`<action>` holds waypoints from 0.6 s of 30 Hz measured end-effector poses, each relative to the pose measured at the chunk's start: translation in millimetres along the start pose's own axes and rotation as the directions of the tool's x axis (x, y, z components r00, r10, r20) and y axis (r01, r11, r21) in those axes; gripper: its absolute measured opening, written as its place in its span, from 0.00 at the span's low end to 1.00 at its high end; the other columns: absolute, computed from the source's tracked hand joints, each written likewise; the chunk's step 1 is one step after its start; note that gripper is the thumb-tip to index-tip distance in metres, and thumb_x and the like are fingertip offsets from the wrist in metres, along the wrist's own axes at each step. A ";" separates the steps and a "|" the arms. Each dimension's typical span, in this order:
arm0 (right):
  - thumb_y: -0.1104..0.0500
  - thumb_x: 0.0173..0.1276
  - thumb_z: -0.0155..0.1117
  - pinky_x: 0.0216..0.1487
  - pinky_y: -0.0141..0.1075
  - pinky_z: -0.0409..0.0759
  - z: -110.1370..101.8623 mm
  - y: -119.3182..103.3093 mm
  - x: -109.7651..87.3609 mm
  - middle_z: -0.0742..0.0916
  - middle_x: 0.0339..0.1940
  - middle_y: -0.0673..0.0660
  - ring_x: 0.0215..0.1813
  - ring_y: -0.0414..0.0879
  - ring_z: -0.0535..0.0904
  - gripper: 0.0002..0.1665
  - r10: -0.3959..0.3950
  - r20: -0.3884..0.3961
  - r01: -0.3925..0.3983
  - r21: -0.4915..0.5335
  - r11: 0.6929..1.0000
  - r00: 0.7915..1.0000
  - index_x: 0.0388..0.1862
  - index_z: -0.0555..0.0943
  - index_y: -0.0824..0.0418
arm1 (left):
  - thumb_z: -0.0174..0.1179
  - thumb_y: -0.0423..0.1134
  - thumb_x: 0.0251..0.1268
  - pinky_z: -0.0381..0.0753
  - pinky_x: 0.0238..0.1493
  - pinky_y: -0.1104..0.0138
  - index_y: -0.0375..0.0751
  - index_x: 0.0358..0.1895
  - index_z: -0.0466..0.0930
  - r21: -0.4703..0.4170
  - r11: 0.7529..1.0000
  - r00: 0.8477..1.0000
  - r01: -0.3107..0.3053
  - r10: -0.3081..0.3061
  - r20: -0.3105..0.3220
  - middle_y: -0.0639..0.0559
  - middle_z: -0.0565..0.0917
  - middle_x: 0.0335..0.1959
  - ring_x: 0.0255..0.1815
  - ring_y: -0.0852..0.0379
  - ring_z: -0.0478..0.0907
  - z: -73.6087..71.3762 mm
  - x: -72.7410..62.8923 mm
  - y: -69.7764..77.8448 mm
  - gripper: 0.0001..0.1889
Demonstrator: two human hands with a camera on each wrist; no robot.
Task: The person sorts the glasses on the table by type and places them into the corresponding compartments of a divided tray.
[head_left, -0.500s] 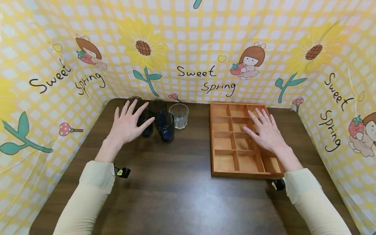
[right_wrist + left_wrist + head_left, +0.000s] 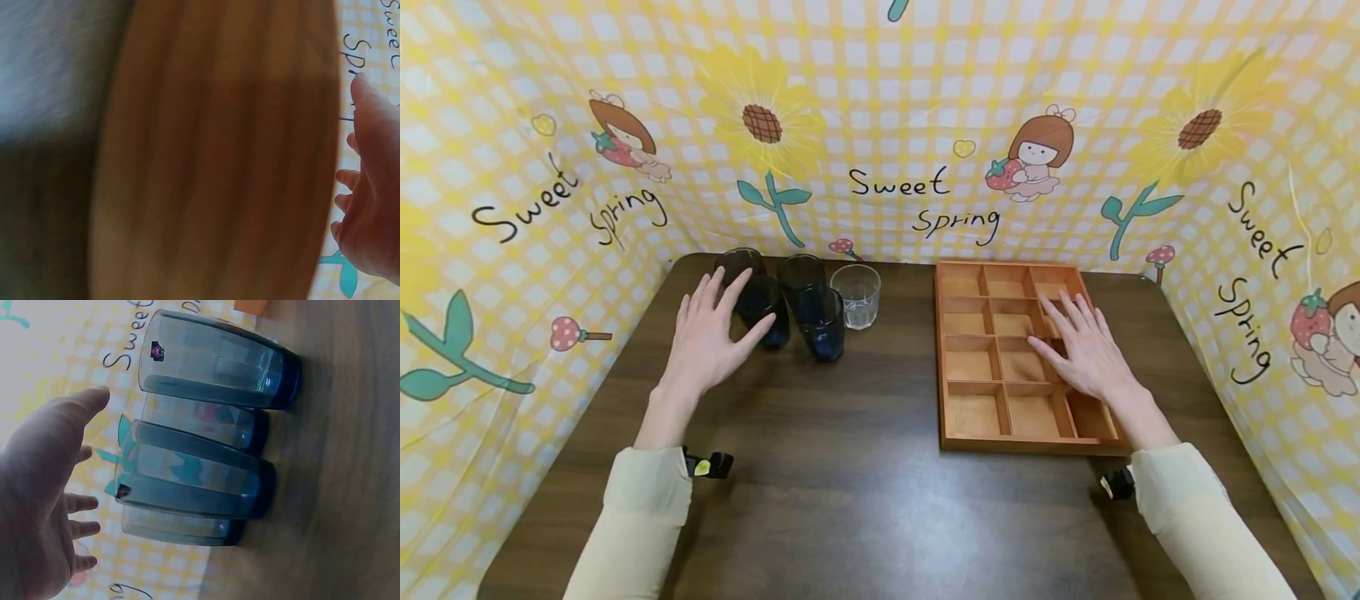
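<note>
Several dark blue glasses stand grouped at the back left of the table; the front one (image 2: 825, 329) and its neighbour (image 2: 765, 312) are plainest in the head view. Beside them is a short clear tumbler (image 2: 859, 304). My left hand (image 2: 703, 337) is spread near the glasses, apart from them in the left wrist view, where a blue glass (image 2: 194, 465) stands past the fingertips. Over the right side of a wooden compartment box (image 2: 973, 443) hovers my right hand (image 2: 1090, 350), fingers spread, holding nothing. The box's side (image 2: 212, 156) fills much of the right wrist view.
A dark wooden table (image 2: 820, 483) carries everything. Yellow checked cloth (image 2: 902, 100) with printed flowers and figures rises behind the table and along both sides. A small black wrist device (image 2: 709, 465) sits at the left cuff, another (image 2: 1117, 483) at the right.
My left hand has drawn back toward me and slightly left, uncovering more of the blue glasses. My right hand has shifted slightly right and nearer me. Glasses and box stay put.
</note>
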State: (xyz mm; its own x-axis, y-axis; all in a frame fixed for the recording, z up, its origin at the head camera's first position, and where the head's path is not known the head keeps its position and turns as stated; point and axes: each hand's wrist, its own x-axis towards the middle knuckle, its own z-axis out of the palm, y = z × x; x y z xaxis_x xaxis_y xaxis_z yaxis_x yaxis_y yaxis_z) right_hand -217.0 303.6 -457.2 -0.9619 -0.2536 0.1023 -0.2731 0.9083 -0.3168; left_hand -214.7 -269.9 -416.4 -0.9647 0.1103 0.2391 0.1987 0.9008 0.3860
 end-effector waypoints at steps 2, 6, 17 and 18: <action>0.35 0.86 0.56 0.88 0.73 0.44 2.7 3.3 -3.8 0.57 0.91 0.75 0.91 0.76 0.46 0.48 0.003 0.005 -0.003 0.000 1.000 1.000 0.92 0.55 0.56 | 0.59 0.67 0.80 0.45 0.87 0.27 0.60 0.92 0.50 -0.044 0.999 0.999 0.003 -0.005 -0.054 0.32 0.51 0.92 0.92 0.27 0.47 5.8 -5.2 -3.1 0.45; 0.36 0.86 0.56 0.88 0.73 0.45 9.7 8.8 -10.7 0.56 0.91 0.76 0.91 0.76 0.45 0.48 0.011 0.015 -0.012 0.013 1.000 1.000 0.92 0.56 0.56 | 0.63 0.62 0.79 0.53 0.84 0.27 0.55 0.92 0.49 -0.130 0.991 0.991 0.009 -0.026 -0.128 0.31 0.54 0.90 0.89 0.25 0.53 17.4 -12.4 -7.3 0.48; 0.35 0.88 0.52 0.89 0.72 0.42 20.4 13.7 -27.0 0.54 0.92 0.75 0.92 0.75 0.42 0.47 0.056 0.027 -0.057 0.037 0.998 0.998 0.93 0.54 0.53 | 0.69 0.52 0.77 0.60 0.85 0.33 0.45 0.92 0.40 -0.429 0.898 0.974 0.097 -0.175 -0.147 0.31 0.60 0.87 0.87 0.31 0.60 50.6 -13.2 -11.1 0.55; 0.35 0.88 0.52 0.89 0.72 0.41 20.7 13.8 -27.9 0.54 0.92 0.75 0.92 0.75 0.42 0.46 0.057 0.028 -0.058 0.033 0.998 0.998 0.93 0.55 0.53 | 0.70 0.52 0.77 0.60 0.85 0.34 0.46 0.92 0.40 -0.455 0.883 0.971 0.112 -0.194 -0.139 0.31 0.61 0.87 0.87 0.31 0.60 53.7 -13.1 -11.0 0.54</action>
State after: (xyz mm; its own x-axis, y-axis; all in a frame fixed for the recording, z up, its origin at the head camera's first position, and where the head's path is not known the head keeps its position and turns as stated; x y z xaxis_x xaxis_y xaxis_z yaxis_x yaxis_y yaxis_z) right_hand -194.2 316.3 -483.9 -0.9759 -0.2103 0.0578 -0.2170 0.9100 -0.3532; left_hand -213.6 -258.6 -471.6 -0.9514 -0.1263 0.2809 0.1463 0.6172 0.7731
